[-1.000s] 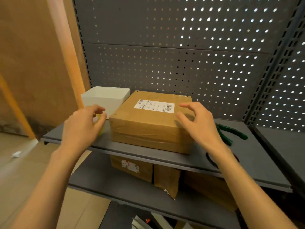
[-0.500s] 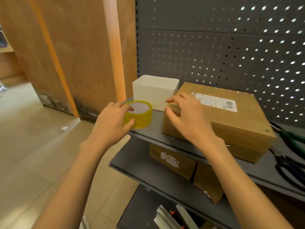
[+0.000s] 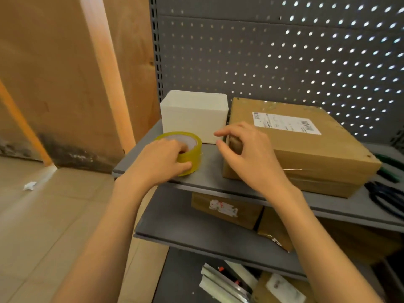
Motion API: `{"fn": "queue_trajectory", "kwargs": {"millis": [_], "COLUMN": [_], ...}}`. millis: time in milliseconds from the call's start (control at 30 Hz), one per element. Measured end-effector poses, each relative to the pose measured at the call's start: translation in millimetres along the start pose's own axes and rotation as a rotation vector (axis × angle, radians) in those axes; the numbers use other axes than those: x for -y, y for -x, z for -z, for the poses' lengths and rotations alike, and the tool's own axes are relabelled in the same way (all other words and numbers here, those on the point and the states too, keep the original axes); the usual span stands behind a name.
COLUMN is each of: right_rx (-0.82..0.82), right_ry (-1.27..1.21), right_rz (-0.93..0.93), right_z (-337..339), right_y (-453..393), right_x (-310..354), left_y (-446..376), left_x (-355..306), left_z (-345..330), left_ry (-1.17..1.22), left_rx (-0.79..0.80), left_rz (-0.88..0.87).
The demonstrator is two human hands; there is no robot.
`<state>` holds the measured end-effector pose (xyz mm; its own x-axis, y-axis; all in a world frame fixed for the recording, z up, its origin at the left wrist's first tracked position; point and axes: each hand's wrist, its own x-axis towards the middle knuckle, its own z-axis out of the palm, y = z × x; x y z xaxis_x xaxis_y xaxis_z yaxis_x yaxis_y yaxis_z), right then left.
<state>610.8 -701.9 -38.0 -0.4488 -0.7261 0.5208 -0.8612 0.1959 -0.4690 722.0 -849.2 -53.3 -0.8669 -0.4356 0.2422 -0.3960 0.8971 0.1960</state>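
Observation:
A yellow roll of packing tape [image 3: 190,153] lies flat near the left front corner of the grey upper shelf [image 3: 209,171]. My left hand [image 3: 159,160] grips the roll, fingers dipping into its core and thumb against the outer rim. To its right sits a brown cardboard parcel [image 3: 306,147] with a white shipping label. My right hand [image 3: 251,156] rests on the parcel's near left corner, fingers loosely bent over the edge.
A white open box [image 3: 194,119] stands behind the tape. Green-handled pliers [image 3: 389,165] and black scissors [image 3: 387,197] lie right of the parcel. More brown parcels [image 3: 225,211] fill the lower shelf. A perforated grey back panel [image 3: 284,57] rises behind; a wooden board [image 3: 65,73] stands left.
The view shifted left and closer. My left hand went from touching the tape's side to gripping it through the core. My right hand slid to the parcel's left corner.

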Motion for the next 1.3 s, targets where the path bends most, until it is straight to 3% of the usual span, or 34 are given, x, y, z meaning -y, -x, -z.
{"fn": "queue_trajectory", "kwargs": {"millis": [67,267,433,633,1067,1300], "right_rx": [-0.034,-0.15,-0.127,-0.094,-0.1,-0.149], "right_ry": [-0.097,-0.407,-0.445,-0.385,-0.42,-0.253], "right_rz": [-0.009,0.008,0.107,0.162,0.1,0.119], "right_z": [3,7,12,13,0,-6], "right_y": [-1,-3,1,0,3,1], "right_x": [5,24,40,48,43,38], "left_y": [1,14,34,48,48,47], "left_x": [1,-8,-23,-31,-32,-28], "left_z": [2,17,23,19,16,18], "left_ry": [0.091,0.667,1.04,1.096,1.104,1.078], "left_rx": [-0.072,-0.383,-0.39,-0.37,-0.358,-0.359], "left_rz": [0.03,0.023,0.005,0.031,0.033,0.025]}}
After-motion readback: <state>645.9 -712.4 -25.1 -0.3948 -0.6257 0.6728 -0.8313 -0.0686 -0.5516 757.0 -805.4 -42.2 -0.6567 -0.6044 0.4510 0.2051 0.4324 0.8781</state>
